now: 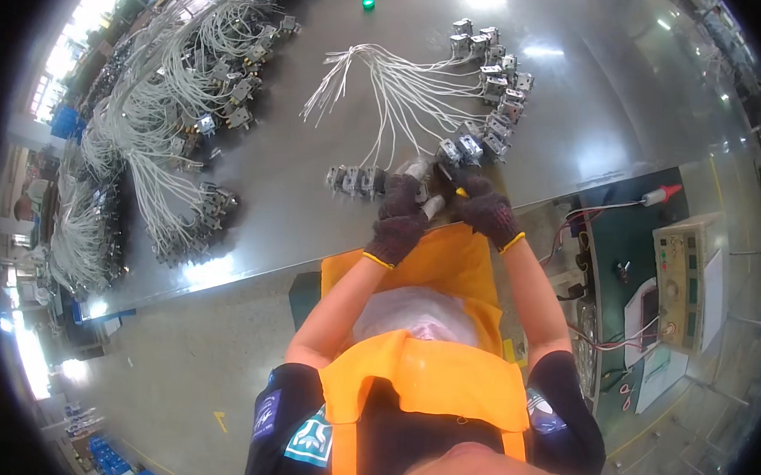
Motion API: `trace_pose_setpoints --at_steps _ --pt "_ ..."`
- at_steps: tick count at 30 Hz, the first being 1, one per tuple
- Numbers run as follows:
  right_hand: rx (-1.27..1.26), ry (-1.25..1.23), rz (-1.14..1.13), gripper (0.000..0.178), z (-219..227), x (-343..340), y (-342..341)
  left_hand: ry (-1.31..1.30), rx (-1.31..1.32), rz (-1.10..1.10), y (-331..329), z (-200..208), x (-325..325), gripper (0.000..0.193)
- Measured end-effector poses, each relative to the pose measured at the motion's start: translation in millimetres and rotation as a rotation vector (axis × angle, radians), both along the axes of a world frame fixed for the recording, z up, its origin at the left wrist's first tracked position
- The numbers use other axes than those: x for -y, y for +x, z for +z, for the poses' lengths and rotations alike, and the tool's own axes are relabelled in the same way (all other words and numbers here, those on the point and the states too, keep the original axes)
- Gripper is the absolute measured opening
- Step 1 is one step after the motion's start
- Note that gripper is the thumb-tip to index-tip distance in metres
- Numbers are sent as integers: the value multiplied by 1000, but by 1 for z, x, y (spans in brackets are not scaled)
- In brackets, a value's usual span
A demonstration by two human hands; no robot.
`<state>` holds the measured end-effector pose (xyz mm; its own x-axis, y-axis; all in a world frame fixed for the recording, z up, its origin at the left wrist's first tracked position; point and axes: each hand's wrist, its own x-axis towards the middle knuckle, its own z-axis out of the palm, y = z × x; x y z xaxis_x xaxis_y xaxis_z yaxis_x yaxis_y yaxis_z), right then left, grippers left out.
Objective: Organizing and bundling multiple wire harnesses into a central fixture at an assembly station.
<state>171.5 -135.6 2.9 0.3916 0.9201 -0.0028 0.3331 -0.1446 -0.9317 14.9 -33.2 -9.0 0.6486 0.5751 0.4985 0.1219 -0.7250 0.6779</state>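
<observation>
Both my hands wear dark knit gloves with yellow cuffs, close together at the table's near edge. My left hand (401,213) is closed around a small metal part that its fingers mostly hide, beside a row of metal units (358,181). A slim tool with a yellow handle (461,192) is gripped in my right hand (488,210); its exact kind is unclear. Just beyond the right hand, metal units (464,149) continue in a curved line up to the right. White wires (406,84) run from the units to a gathered bunch with loose ends.
The grey metal table (312,225) carries big heaps of wired units (163,114) on the left. A green light (369,4) shows at the far side. To the right stand a beige instrument (690,284) with dials, a red-tipped probe (661,195) with cables, and scissors (626,395).
</observation>
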Motion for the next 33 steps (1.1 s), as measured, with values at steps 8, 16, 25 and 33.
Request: trace_pose_setpoints --at_steps 8,16,25,33 --pt "-300 -168 -4 45 23 9 19 -373 -39 -77 9 -1 -11 57" --pt "-46 -114 28 39 57 31 22 -416 -16 63 15 2 -9 60" --pt "570 224 205 33 41 37 15 10 -78 81 26 -4 1 50" --pt "806 -52 83 21 52 16 -13 -59 -99 -111 33 -14 -14 42"
